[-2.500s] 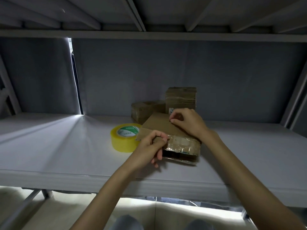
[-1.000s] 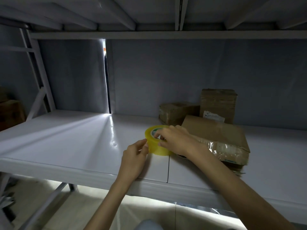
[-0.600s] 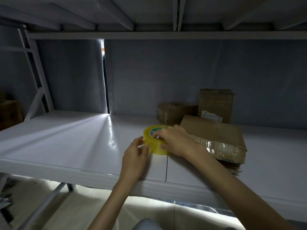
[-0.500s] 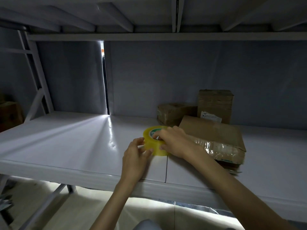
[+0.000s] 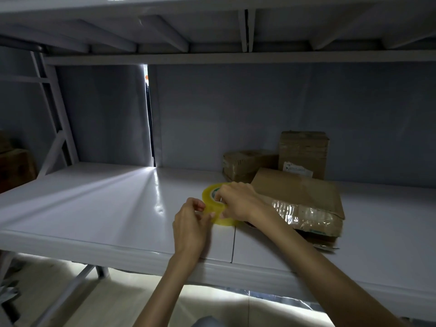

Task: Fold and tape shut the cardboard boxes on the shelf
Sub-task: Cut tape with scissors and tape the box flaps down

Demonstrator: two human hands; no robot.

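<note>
A yellow roll of tape [image 5: 211,201] lies on the white shelf [image 5: 106,208], near its front edge. My right hand [image 5: 238,200] grips the roll from the right, fingers curled over its top and side. My left hand [image 5: 191,223] pinches at the roll's near left side with thumb and fingertips. Just right of the roll lies a flat brown cardboard box [image 5: 299,201], its front face covered with shiny clear tape. Behind it stand a low cardboard box [image 5: 247,164] and a taller one [image 5: 303,152] with a white label.
A grey wall closes the shelf's back, with a bright vertical gap [image 5: 149,114] left of centre. The upper shelf's ribs [image 5: 245,29] run overhead. A slanted metal frame [image 5: 54,128] and a dark box [image 5: 14,168] are at far left. Floor shows below the shelf edge.
Both hands left the flat box and went to the tape roll. In the last second my left hand closed in from beside the roll to pinch its near side.
</note>
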